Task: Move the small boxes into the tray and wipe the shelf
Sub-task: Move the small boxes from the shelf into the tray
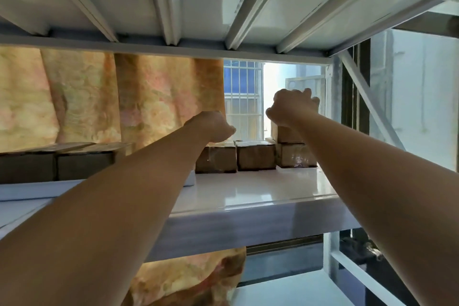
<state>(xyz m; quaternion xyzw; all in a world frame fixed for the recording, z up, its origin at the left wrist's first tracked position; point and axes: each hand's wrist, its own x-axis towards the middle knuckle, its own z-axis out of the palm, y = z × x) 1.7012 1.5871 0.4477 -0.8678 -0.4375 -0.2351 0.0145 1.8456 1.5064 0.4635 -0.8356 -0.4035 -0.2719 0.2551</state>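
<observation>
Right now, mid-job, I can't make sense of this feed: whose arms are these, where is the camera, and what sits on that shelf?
The single view comes from a camera worn on the person's head. Both bare arms reach into a white metal shelf. At its back stand small brown boxes, one stacked on another at the right. The left hand rests on the leftmost of them; the right hand tops the stacked box. Neither grip shows clearly. Darker boxes sit farther left.
</observation>
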